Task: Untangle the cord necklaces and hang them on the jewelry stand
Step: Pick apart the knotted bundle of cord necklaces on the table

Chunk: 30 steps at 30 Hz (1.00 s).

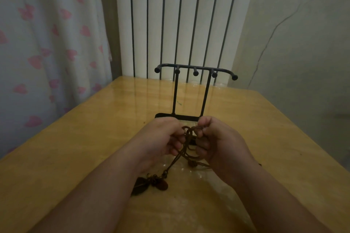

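A: Surroundings, largest first?

B: Yellow wooden table (75,157), glossy top. Behind its far edge is a white radiator (170,15) with dark vertical gaps. To the left of that hangs a pale curtain (47,34) printed with pink hearts.

A: Stand?

B: The black metal jewelry stand (195,73) is upright near the middle of the table. It has a flat base, two posts and a top bar with five knobbed pegs pointing toward the person.

A: Hands?

B: Both are raised above the table just in front of the stand's base, close together, forearms reaching in from the near edge. The left hand (161,138) has its fingers curled inward, pinching strands. The right hand (221,140) is also curled, with thumb and fingertips pinching the same bundle from the other side.

A: Where are the cords?

B: The brown cord necklaces (188,134) are bunched in a tangle between the two hands. Several strands run down and left from it to the tabletop. One loop passes under the right hand.

A: Smaller parts?

B: Dark pendants (149,183) lie on the table beside the left forearm, at the lower ends of the strands. A small bead (191,162) sits on a cord below the right hand. I cannot tell how many necklaces there are.
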{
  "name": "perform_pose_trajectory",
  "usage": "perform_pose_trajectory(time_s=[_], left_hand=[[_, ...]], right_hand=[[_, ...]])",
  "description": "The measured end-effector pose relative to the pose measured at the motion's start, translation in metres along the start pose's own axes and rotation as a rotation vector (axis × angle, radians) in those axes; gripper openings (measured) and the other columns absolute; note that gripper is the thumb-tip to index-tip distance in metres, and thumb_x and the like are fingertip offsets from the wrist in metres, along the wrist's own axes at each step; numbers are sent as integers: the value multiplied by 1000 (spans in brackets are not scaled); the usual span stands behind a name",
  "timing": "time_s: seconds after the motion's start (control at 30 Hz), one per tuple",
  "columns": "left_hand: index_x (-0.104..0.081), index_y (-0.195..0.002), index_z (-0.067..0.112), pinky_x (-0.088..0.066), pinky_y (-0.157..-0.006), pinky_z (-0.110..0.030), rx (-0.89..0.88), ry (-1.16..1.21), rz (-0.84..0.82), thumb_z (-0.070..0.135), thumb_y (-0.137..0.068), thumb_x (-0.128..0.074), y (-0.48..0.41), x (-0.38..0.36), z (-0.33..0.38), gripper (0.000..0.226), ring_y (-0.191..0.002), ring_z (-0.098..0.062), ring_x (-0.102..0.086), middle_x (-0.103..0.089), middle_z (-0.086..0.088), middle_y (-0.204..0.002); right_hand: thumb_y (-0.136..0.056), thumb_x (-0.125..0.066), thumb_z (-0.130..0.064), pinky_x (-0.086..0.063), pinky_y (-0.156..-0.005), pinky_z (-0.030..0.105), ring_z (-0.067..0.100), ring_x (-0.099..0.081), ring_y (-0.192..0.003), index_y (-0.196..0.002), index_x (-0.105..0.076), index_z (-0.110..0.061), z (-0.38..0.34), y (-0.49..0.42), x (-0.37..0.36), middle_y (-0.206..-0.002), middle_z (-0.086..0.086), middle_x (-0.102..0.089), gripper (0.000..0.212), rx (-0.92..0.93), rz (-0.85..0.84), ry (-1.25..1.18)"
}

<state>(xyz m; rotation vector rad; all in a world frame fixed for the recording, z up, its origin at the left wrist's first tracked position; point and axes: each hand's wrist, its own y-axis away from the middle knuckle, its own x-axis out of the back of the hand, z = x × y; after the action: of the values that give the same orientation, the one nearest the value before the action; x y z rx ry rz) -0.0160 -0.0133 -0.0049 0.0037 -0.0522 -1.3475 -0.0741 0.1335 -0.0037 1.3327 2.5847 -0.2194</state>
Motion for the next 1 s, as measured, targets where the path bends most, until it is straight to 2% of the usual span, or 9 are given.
perform_pose_trajectory(time_s=[0.2, 0.3, 0.47, 0.57, 0.67, 0.73, 0.8, 0.9, 1.0], left_hand=[[-71, -98, 15, -49, -61, -26, -112, -19, -2, 7, -89, -64, 0, 1, 0, 14, -70, -14, -62, -69, -3, -80], [-76, -96, 19, -49, -62, -24, -128, -60, 3, 11, -91, -64, 0, 2, -2, 14, -70, -11, -61, -70, 1, -78], [-72, -95, 11, -48, -59, -23, -103, 42, 7, 8, -94, -58, 0, 1, 0, 14, -66, -11, -59, -66, 2, -70], [-72, -95, 10, -48, -57, -23, -94, 51, 4, 8, -93, -59, 0, 2, 0, 13, -65, -10, -59, -67, 2, -71], [-73, -91, 12, -49, -59, -24, -90, 61, 5, 7, -92, -61, 0, 2, -1, 13, -66, -12, -60, -68, -1, -73], [-74, -90, 13, -50, -61, -26, -83, 47, 19, 7, -92, -61, -1, 2, -2, 14, -67, -12, -61, -69, -2, -74], [-73, -88, 13, -51, -62, -27, -65, 50, 57, 7, -92, -60, -2, 2, -4, 15, -66, -12, -62, -69, -3, -76], [-70, -88, 11, -51, -63, -29, -24, 74, 114, 5, -94, -56, -5, 3, -3, 17, -67, -15, -61, -68, -5, -76], [-68, -89, 9, -50, -63, -30, -20, 116, 140, 5, -96, -53, -6, 1, -2, 17, -69, -16, -60, -66, -7, -77]], right_hand=[[-87, -39, 4, -39, -50, 28, 13, -47, -55, -90, -57, -9, 0, 0, 2, -68, 2, -55, 23, 21, 14, -2], [-86, -39, 5, -38, -50, 28, 13, -45, -55, -89, -56, -9, -1, 0, 3, -70, 3, -54, 23, 36, 9, 9], [-84, -43, 2, -31, -45, 25, 12, -38, -52, -88, -58, -11, 0, 0, 5, -72, 3, -53, 21, 44, 1, -18], [-73, -53, -7, -31, -44, 24, 11, -36, -51, -90, -61, -12, 0, 1, 4, -68, 0, -49, 20, 39, -32, -3], [-82, -64, -8, -36, -49, 25, 8, -47, -53, -97, -66, -12, -1, 5, 2, -67, -2, -58, 16, 69, -23, 186], [-88, -64, -15, -41, -54, 27, 9, -55, -62, -93, -70, -16, 0, 7, 1, -76, 0, -67, 8, 105, 30, 346], [-92, -60, -23, -42, -56, 28, 13, -54, -64, -86, -69, -16, 1, 7, 0, -73, -1, -65, 13, 99, 88, 397], [-97, -50, -24, -34, -50, 27, 12, -40, -54, -82, -59, -12, -1, 1, 1, -66, 0, -51, 22, 34, 165, 208], [-94, -46, -15, -27, -48, 27, 11, -35, -51, -87, -52, -12, -4, 0, 5, -69, 3, -54, 10, -3, 151, -88]])
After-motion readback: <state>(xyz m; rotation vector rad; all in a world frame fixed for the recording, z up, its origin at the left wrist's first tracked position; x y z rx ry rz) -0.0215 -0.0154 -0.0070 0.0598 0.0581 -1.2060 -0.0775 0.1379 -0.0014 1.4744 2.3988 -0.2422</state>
